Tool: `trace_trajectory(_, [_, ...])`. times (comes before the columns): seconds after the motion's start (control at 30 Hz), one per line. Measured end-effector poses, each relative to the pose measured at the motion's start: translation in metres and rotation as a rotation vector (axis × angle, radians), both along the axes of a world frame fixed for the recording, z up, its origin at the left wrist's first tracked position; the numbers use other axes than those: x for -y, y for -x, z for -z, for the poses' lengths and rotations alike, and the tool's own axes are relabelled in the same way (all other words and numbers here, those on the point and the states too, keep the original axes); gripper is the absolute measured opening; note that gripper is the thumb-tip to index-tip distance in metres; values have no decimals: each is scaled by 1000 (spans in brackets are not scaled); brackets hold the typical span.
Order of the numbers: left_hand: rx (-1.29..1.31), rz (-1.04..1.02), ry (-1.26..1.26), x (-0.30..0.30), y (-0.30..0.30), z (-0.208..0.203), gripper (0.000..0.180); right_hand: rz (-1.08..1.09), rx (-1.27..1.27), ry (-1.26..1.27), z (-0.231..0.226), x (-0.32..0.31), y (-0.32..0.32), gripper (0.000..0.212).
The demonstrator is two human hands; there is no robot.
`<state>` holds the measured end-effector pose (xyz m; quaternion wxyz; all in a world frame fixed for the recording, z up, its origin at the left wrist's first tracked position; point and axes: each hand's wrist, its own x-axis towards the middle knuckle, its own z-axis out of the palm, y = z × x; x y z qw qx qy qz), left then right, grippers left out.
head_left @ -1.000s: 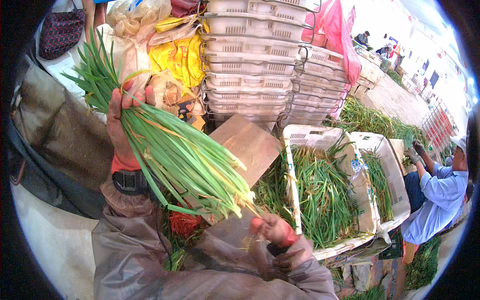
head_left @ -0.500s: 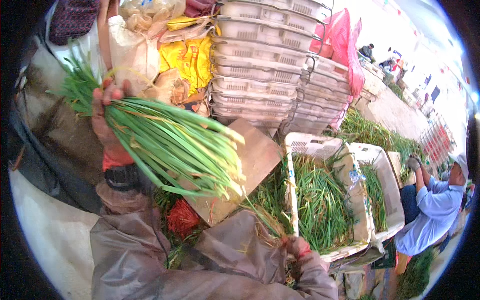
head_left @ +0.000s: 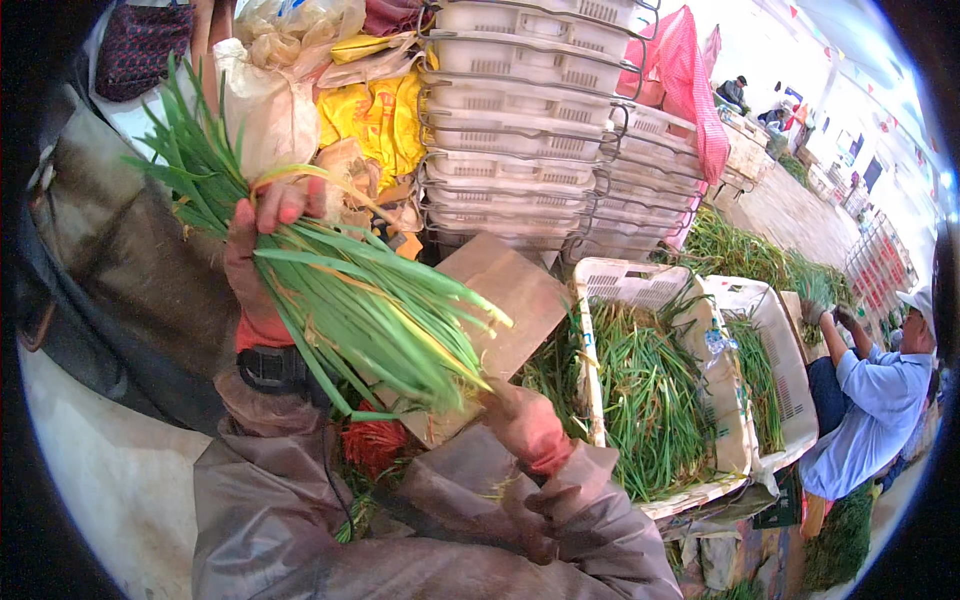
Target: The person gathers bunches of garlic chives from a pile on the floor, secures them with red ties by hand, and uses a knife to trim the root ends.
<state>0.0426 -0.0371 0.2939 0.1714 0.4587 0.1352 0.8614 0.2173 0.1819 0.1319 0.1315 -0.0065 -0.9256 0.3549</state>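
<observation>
A thick bunch of green chives is clasped in my left hand, whose fingers wrap round it nearer the leafy end. The leaves fan out to the upper left, and the pale stalk ends slant down to the right. A yellowish strip lies across the bunch beside my fingers. At the stalk ends is my right hand, its fingers curled in and touching the lowest stalks; what they pinch is too blurred to make out. Beneath the bunch lies a brown board.
White crates of loose chives stand at my right, with more greens heaped behind. Stacked white crates rise ahead, near yellow bags. Red ties lie by my lap. A co-worker in a blue shirt sits far right.
My right hand has come up from beside the crate to the stalk ends. My left hand has shifted slightly right with the bunch, and its leaves spread wider.
</observation>
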Motion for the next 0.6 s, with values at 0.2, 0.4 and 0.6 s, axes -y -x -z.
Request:
trace_trajectory(0.2, [20, -202, -17, -6, 1, 18, 30, 92, 61, 378, 13, -40, -47, 19])
trace_trajectory(0.4, [78, -153, -137, 1, 7, 8, 30, -152, 608, -618, 230, -163, -144, 11])
trace_trajectory(0.6, [34, -49, -99, -9, 4, 17, 30, -40, -11, 29, 11, -29, -42, 60])
